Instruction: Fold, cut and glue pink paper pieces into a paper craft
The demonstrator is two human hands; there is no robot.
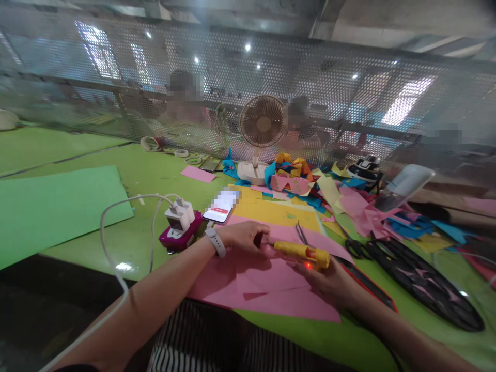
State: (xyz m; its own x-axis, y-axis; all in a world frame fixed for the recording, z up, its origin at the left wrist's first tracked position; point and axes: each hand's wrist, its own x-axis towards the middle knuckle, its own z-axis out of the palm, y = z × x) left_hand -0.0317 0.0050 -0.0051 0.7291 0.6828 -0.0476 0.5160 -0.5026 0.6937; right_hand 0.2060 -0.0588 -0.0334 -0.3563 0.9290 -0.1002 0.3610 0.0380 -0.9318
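Striped cloth (pixel 178 343) lies below the right hand (pixel 320 281), whose fingers close around a yellow glue gun (pixel 290 250). Left hand (pixel 245 238) half-curls beside its tip, hold unclear.

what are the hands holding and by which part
The right hand holds the yellow glue gun by its rear part, nozzle toward the left hand; whether the left pinches anything cannot be told.

Right hand (pixel 323 281) holds yellow glue gun (pixel 296 250) — tip (pixel 270 243) near left hand (pixel 246 236), above pink paper (pixel 284 302).
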